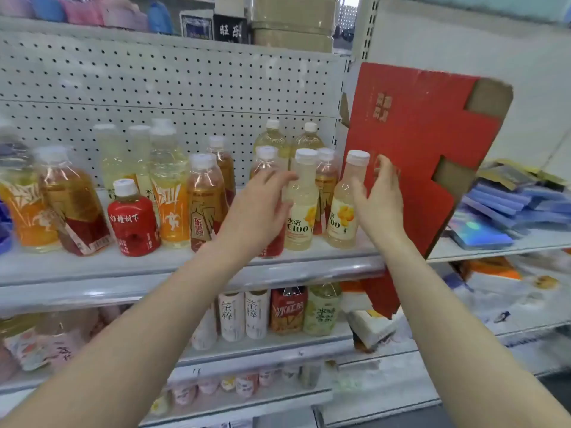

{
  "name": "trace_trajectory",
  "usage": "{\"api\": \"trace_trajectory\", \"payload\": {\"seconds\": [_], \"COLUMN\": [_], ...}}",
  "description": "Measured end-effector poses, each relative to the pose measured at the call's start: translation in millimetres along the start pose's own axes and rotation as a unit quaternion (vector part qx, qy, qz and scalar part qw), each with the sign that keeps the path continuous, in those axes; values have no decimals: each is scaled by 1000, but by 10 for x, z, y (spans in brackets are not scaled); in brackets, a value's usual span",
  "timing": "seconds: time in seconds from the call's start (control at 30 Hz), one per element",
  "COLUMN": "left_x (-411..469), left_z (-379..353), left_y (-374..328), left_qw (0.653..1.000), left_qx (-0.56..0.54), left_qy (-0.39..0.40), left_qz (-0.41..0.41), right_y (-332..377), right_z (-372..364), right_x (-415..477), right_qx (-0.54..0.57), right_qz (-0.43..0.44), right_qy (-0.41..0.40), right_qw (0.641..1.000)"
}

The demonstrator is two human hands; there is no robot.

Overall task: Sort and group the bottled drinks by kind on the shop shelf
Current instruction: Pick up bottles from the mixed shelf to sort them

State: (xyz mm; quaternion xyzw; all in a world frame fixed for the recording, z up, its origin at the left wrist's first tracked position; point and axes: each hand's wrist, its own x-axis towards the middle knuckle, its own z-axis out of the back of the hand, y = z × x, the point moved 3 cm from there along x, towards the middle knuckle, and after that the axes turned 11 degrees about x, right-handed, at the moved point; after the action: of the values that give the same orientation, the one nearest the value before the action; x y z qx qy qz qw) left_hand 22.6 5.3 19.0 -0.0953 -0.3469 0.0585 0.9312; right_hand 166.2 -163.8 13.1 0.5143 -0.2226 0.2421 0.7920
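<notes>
— Where are the fingers?

— Those of the left hand (259, 211) are nearly straight and a little spread, the tips (282, 177) on the shoulder of the left C100 (301, 225). They are blurred; I can't tell if they press or only touch. Nothing is clasped.

— And the right hand (381, 205)?

— Wide. The thumb (358, 188) lies in front of the right C100 (340, 217), and the other fingers stand up beside its cap, in front of a red carton (417, 134). They aren't wrapped round the bottle.

— So both C100s are down?

— Both stand upright at the front of the shelf (154, 264), near its right end, side by side with a small gap. They hold pale yellow drink and have white caps.

— What's around them?

— Just behind, amber bottles (326, 180) with red and gold labels, and two taller pale ones (275, 140) at the back against the pegboard (154, 81). Left of the left hand comes another amber bottle (202, 205), then an orange one (170, 217), a squat red bottle (133, 220), and more amber and orange at the far left, all mixed together.

— The carton?

— It leans at the shelf's right end, close beside the right C100. Beyond it lie blue packs (506, 202). The lower shelf (278, 342) holds white, red and green bottles.
</notes>
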Motion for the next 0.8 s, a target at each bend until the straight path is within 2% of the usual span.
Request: {"api": "trace_trajectory", "payload": {"seconds": [0.13, 0.3, 0.43, 0.5, 0.57, 0.8], "left_x": [390, 715, 745, 690, 627, 344], "left_z": [-55, -342, -553, -652, -758, -923], "left_y": [-115, -279, -404, -449, -479, -579], "left_qw": [998, 993, 975, 969, 969, 976], "left_qx": [27, 27, -71, -104, -120, -110], "left_qy": [-11, 38, -7, -41, -42, 18], "left_qz": [53, 108, 209, 218, 211, 185], "right_y": [-107, -308, -383, -432, -478, -640], "right_z": [-198, -289, -296, -286, -280, -278], "right_x": [222, 262, 270, 277, 278, 125], "right_qx": [77, 101, 113, 123, 128, 195], "right_qz": [-122, -84, -65, -62, -61, -107], "right_qy": [62, 74, 87, 95, 111, 156], "right_qw": [988, 989, 988, 986, 984, 962]}}
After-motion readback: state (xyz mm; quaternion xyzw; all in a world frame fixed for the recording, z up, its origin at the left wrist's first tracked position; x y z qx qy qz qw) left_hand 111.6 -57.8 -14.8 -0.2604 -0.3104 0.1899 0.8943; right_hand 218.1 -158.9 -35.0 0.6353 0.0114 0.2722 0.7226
